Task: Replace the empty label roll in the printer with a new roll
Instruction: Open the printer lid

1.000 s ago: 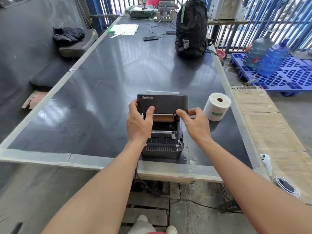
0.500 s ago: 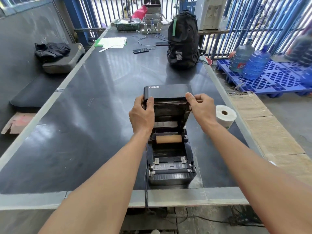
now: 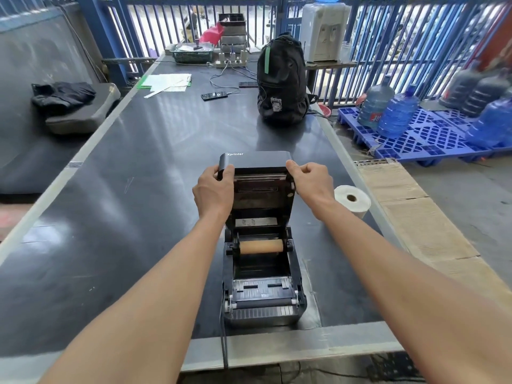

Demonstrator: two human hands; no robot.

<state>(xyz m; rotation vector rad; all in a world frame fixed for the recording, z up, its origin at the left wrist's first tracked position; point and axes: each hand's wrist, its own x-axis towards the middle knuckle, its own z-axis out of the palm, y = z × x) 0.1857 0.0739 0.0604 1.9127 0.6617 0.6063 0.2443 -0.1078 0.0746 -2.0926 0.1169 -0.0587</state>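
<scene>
A black label printer (image 3: 263, 297) stands at the near edge of the dark table, its lid (image 3: 257, 162) swung up and back. My left hand (image 3: 213, 189) grips the lid's left side. My right hand (image 3: 311, 182) grips its right side. Inside the open bay a bare brown cardboard core (image 3: 261, 246) lies across the holder, with no labels on it. A full white label roll (image 3: 352, 200) lies on its side on the table just right of the printer, beyond my right forearm.
The printer's cable (image 3: 223, 342) hangs over the table's front edge. Farther back are a black backpack (image 3: 281, 84), a phone (image 3: 214, 95), papers (image 3: 166, 81) and a power strip (image 3: 231, 60). Cardboard sheets (image 3: 415, 225) and a blue pallet (image 3: 421, 139) with water bottles lie to the right.
Both hands have lifted the printer lid from nearly shut to fully raised, baring the empty core. The view has moved closer over the printer.
</scene>
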